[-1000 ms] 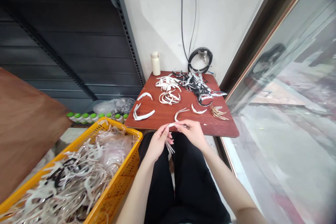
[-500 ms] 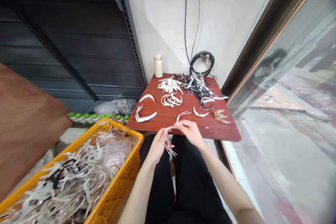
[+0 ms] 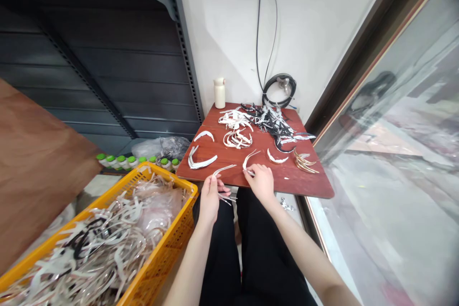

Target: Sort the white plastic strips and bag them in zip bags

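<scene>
1. Left hand [image 3: 211, 196]: the thumb and fingers grasp a bundle of thin strips [image 3: 225, 168]. One end arcs out over the table edge; loose ends hang out below the fingers.
2. Right hand [image 3: 261, 181]: the fingertips meet the near end of a curved strip [image 3: 247, 158] on the table [image 3: 308, 182]. Whether they grip it or only touch it cannot be told.
3. Yellow basket [image 3: 170, 245]: stands to the left of the left hand, lower than the table. It holds a tangle of pale strips [image 3: 118, 248], a few black strips [image 3: 83, 244] among them, and a clear plastic bag [image 3: 152, 213] at the far end.
4. Green-capped bottles [image 3: 122, 162]: stand in a row beyond the basket, to the far left of the left hand. Their contents cannot be told.
5. White bottle [image 3: 220, 95]: stands upright at the table's far edge, beyond both hands. Its contents are hidden.
6. White strips [image 3: 202, 163]: lie just beyond the left hand.
7. Gold strips [image 3: 304, 162]: lie to the right of the right hand.
</scene>
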The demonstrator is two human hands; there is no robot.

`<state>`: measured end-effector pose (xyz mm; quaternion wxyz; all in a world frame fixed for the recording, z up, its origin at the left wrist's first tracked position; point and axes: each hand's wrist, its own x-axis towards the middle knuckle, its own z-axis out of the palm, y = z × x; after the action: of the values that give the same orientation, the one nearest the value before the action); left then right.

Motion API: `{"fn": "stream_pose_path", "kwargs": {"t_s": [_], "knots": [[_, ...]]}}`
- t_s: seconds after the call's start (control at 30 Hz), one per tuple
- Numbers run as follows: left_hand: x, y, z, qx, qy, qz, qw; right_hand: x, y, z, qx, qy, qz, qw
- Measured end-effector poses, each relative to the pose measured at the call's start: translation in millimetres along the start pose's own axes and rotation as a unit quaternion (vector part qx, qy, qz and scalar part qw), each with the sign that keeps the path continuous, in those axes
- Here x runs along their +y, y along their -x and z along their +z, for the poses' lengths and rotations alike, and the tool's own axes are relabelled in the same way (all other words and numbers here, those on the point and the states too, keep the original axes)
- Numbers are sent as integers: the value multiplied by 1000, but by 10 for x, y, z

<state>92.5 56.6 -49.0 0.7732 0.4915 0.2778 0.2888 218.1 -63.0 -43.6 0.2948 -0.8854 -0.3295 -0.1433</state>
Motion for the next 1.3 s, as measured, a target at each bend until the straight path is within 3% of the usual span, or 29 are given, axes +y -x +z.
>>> {"fn": "stream_pose_path", "kwargs": {"t_s": [0.17,0.27,0.37,0.57,0.83,1.17,1.3], "knots": [[-28,23,49,19,0,5,1000,-71,78,-61,20,-93,6,995],[-49,36,129,28,16,3,999,-196,157,-152,37,-176,31,983],[-69,54,232,35,24,1,999,-353,248,-214,28,-218,12,975],[-94,125,384,28,22,33,999,-544,394,-159,-12,-195,-32,980],[-156,165,376,35,76,43,996,-586,451,-205,-58,-261,-6,964],[-117,248,425,100,127,52,986,-738,500,-211,8,-289,66,955],[-111,259,399,94,103,54,989,-761,496,-232,-18,-262,54,963]]}}
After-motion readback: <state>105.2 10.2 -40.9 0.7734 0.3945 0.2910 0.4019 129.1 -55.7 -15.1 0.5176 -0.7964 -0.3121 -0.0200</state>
